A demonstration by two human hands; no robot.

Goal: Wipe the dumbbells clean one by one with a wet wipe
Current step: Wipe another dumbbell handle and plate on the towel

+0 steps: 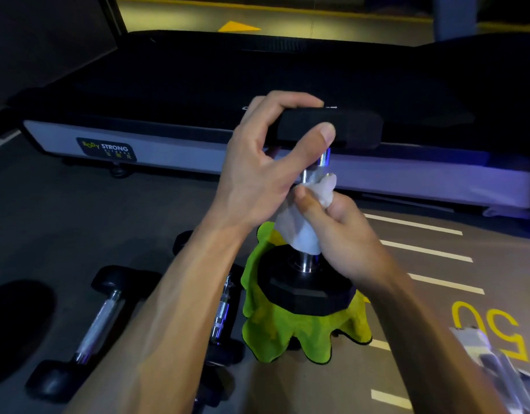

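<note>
Head view, read left to right: two dumbbells are seen lying on the floor at lower left, one w/ a pale knurled handle (98, 322), a second (223, 312) partly hidden behind the left forearm; whether these have been wiped can't be told. The left hand (257, 171) is clamped on the top head (332, 128) of an upright dumbbell, thumb on the near face and fingers curled over the far edge, so the weight is steadied on end. Its bottom head (302, 285) is stood on a green cloth (287, 333) spread on the floor, in front of a treadmill deck (174, 150). The right hand (344, 234) is closed round a white wet wipe (299, 231), which is wrapped about the chrome handle (320, 164) approx. mid-shaft, thumb pressed on the near side. Step in hand is judged to be the handle wipe of this one dumbbell, prob. partway thru the set. Next move would call for the wipe to be run along the shaft w/ a twist, then over both heads, while the top head is kept pinned so nothing tips off the cloth. The dumbbell looks black, rubbery, faceted at the heads, w/ bright shiny metal between; no grime can be made out in the dim light. At far right, painted floor lines, a yellow "50" (490, 333) and a blurred silvery packet (496, 366) are seen.
</note>
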